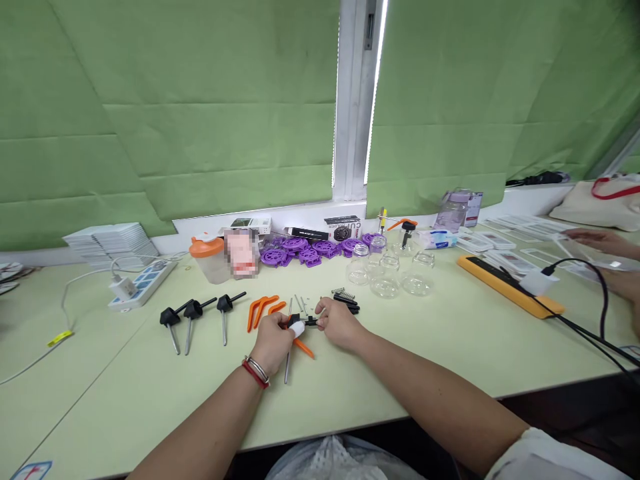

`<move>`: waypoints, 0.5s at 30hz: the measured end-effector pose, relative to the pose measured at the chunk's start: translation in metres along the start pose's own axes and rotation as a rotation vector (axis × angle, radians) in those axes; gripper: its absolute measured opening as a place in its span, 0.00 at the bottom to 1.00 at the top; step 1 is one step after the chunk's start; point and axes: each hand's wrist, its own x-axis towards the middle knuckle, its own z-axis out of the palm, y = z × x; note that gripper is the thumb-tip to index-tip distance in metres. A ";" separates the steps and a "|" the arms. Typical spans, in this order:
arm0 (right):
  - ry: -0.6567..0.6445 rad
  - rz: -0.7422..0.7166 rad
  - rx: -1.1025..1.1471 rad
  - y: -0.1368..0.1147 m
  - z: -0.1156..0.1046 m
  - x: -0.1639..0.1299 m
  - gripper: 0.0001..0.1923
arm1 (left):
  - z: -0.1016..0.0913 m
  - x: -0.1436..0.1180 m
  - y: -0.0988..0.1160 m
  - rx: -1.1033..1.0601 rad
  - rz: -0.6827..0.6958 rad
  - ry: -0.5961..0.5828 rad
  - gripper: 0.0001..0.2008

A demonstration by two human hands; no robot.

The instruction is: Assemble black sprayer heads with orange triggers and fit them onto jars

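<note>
My left hand (273, 345) is closed on a black plastic head (294, 321) with a metal rod (287, 369) pointing down towards me. An orange lever (305, 348) sticks out below its fingers. My right hand (343, 325) pinches a small black stem (312, 321) at the head's right side; whether the two are joined I cannot tell. Beyond the hands lie loose orange levers (256, 312), thin metal pins (299, 303), black stems (350, 305) and springs (343, 292). Three black heads with rods (225, 304) rest to the left.
Purple plastic parts (287, 251), clear jars (385, 283) and an orange-lidded cup (209, 257) stand at the back. A white power strip (145, 285) is at left, an orange one (510, 287) with black cables at right. Another person's hands (610, 247) are at far right.
</note>
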 end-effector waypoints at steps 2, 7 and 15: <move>-0.004 -0.002 0.005 -0.003 -0.001 -0.004 0.11 | -0.002 0.001 0.000 0.012 -0.029 0.005 0.10; 0.029 -0.049 0.050 -0.003 -0.001 -0.012 0.08 | -0.009 0.005 0.000 0.052 -0.096 0.029 0.10; 0.011 -0.068 0.028 0.002 -0.014 -0.025 0.07 | -0.022 0.011 0.002 0.296 0.054 0.116 0.11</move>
